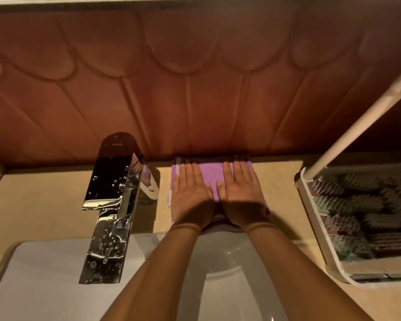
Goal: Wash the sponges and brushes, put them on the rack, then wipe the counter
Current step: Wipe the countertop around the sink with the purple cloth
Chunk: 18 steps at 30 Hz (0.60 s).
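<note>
A folded purple cloth (212, 179) lies flat on the beige counter (44, 193), against its back edge where the reddish-brown scalloped wall (195, 77) begins. Its near end reaches the counter's front edge above the white sink (56, 286). The person presses both hands on the cloth side by side, palms down. The left hand (191, 193) and right hand (240, 191) each have straight fingers pointing toward the wall, gripping nothing, only bearing down on the fabric. Both forearms reach in over the sink.

To the left of the cloth, a wet chrome faucet (112, 205) stands on the counter and juts out over the sink. Toward the counter's right end sits a white rack (315, 218) already holding rows of dark sponges and brushes (357, 216).

With the rack loaded, the washing seems finished and the wiping step is in hand. The next move likely calls for steady downward pressure while sliding the cloth sideways along the counter, steering round the faucet base and the rack.
</note>
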{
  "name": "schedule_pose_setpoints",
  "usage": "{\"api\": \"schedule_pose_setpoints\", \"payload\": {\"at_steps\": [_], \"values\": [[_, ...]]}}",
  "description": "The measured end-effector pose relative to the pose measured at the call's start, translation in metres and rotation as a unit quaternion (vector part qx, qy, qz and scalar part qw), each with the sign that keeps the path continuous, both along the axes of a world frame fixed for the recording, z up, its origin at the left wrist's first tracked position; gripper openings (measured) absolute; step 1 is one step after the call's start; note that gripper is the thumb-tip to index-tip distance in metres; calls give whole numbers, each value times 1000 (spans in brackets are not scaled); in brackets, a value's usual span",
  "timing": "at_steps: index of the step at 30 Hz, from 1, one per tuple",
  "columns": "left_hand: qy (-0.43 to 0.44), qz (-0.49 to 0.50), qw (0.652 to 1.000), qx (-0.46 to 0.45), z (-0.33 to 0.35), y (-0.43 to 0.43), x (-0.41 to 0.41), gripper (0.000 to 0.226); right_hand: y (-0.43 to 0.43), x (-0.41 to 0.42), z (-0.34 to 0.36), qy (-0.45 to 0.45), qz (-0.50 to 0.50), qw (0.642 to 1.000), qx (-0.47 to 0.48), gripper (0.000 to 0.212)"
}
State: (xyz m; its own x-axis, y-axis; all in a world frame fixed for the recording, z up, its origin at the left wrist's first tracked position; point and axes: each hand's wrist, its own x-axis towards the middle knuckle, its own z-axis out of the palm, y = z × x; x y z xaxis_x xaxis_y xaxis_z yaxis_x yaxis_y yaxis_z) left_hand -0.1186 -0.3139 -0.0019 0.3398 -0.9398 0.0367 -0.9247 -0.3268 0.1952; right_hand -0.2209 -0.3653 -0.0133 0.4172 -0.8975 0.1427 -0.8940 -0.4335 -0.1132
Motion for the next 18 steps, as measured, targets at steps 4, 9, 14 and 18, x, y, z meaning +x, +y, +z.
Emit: {"api": "schedule_pose_setpoints", "payload": {"at_steps": [4, 9, 14, 18], "values": [[-1, -36, 999, -1, -2, -11, -22, 57, -4, -25, 1, -10, -33, 999, -1, 58], [19, -70, 997, -4, 2, -22, -57, 55, -9, -62, 1, -18, -75, 997, 12, 63], [14, -93, 995, -29, -2, -23, -61, 55, -6, -67, 1, -11, -96, 995, 17, 65], [19, -105, 993, -60, -5, -24, -60, 53, -4, -66, 1, -4, -115, 993, 19, 62]]}}
